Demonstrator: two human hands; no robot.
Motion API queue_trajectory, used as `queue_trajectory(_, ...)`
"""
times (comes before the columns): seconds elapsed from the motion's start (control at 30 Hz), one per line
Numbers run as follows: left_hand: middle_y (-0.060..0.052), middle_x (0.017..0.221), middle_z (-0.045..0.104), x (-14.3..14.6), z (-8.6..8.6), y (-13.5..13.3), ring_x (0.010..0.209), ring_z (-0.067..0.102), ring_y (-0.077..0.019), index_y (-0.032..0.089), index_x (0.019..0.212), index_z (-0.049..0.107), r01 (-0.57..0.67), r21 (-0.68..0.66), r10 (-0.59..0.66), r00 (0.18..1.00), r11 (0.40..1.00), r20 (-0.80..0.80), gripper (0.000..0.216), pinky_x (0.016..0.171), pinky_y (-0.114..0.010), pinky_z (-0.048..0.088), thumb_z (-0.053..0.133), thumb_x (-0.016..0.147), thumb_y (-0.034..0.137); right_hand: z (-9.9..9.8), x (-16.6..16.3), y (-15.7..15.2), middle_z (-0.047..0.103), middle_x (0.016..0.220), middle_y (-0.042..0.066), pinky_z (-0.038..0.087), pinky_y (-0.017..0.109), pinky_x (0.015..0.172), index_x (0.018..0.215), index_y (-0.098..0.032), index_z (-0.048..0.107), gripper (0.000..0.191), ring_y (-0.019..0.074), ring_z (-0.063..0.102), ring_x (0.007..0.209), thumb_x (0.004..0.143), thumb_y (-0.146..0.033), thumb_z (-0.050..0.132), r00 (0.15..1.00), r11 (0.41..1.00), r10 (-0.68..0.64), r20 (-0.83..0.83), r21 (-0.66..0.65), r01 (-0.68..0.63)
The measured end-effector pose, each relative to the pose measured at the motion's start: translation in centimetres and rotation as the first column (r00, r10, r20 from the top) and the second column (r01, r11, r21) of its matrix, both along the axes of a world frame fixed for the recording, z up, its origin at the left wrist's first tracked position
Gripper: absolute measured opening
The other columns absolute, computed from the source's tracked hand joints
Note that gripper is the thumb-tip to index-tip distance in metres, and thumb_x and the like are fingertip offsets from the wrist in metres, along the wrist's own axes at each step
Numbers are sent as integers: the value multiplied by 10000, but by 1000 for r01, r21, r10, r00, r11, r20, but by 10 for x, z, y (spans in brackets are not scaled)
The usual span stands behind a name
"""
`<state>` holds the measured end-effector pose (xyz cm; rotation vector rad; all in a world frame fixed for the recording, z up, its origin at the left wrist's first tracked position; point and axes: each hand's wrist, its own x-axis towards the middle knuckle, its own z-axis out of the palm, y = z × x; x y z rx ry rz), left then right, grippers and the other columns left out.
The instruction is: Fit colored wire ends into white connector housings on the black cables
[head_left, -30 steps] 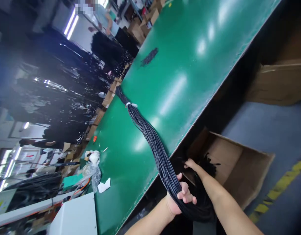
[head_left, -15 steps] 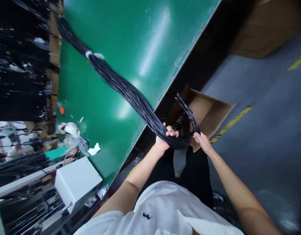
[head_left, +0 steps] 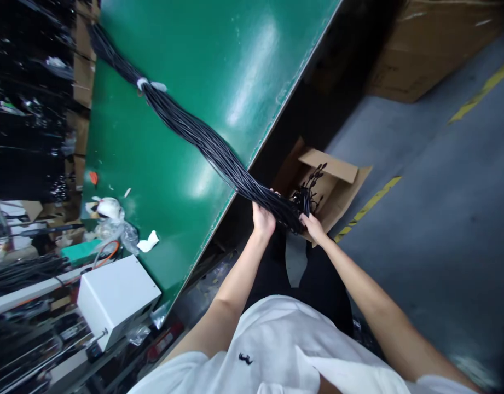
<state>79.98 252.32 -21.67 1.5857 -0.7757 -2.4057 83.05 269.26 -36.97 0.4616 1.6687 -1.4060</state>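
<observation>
A long bundle of black cables lies diagonally over the green table and hangs past its edge. A white tie binds it near the far end. My left hand is wrapped under the bundle just off the table edge, its fingers mostly hidden behind the cables. My right hand is closed on black cables near the bundle's end. Several connector ends fan out beyond it, over the open cardboard box below.
The green table has a straight edge running diagonally. On it lie a white scrap and crumpled plastic. A white metal box stands at lower left. A large carton sits on the floor at upper right, near yellow floor tape.
My right hand has moved left, closer to my left hand. The connector ends it held out are now spread over the box. My left hand still supports the bundle.
</observation>
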Motion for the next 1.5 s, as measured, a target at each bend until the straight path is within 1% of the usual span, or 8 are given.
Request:
queue_trajectory(0.2,-122,1252,754,0,7,-26,1282,670,-217,153,1294,693,129,-130,-146,980,983,-135,730,1153,-345,482,209,1062,648,22,31,34,682,1223,93,606,428,924,1247,-152,651,354,213,686,1067,1008,-412,646,999,991,4,39,134,-9)
queue_trajectory(0.33,-65,1057,784,-24,8,-45,1127,725,-184,183,1242,697,140,-110,-154,979,984,-137,356,1104,-332,490,593,994,416,33,-37,40,654,1306,106,590,461,975,1290,-166,639,372,236,665,1143,1001,-399,657,1000,973,22,9,228,-23)
queue_trajectory(0.47,21,695,664,-33,13,-47,697,668,-97,132,965,702,140,-59,-148,973,988,-178,255,904,-279,532,761,814,328,81,-114,19,622,1378,115,561,492,1032,1310,-181,635,373,253,635,1214,1001,-389,655,992,981,66,-111,189,-44)
queue_trajectory(0.7,43,650,591,-13,52,-52,607,579,-81,135,881,634,93,15,-84,950,996,-300,318,684,-242,473,778,654,304,194,-181,-141,728,1151,87,576,444,986,1151,-145,696,350,207,702,1055,1005,-459,645,917,918,365,-160,-103,-383)
queue_trajectory(0.87,40,673,569,18,94,-56,621,553,-83,146,904,608,85,-14,-84,926,996,-367,408,671,-248,470,781,617,379,239,-178,-282,745,945,87,614,375,798,1020,-126,716,498,183,719,835,1038,-583,518,835,784,547,-68,-309,-539)
queue_trajectory(0.97,17,702,592,25,105,-44,663,562,-94,142,910,620,112,-88,-138,913,990,-383,388,690,-251,463,767,652,391,266,-175,-316,698,894,36,594,300,707,1046,-140,678,461,130,673,753,1049,-568,508,853,775,510,-110,-371,-512)
queue_trajectory(1.27,-15,862,719,-5,104,47,895,672,-214,168,874,734,378,-184,-420,819,907,-391,542,996,-423,522,987,395,168,333,-216,-178,558,692,-55,500,216,578,1138,-175,636,244,84,524,579,934,-304,674,769,745,605,-207,-192,-638)
queue_trajectory(1.5,-49,1029,705,18,74,25,990,677,-172,137,1017,684,267,-209,-279,960,941,-27,222,970,-413,576,744,909,322,256,-204,-150,683,995,32,593,294,715,1170,-143,640,272,127,659,783,1003,-356,660,534,579,813,-230,225,-784)
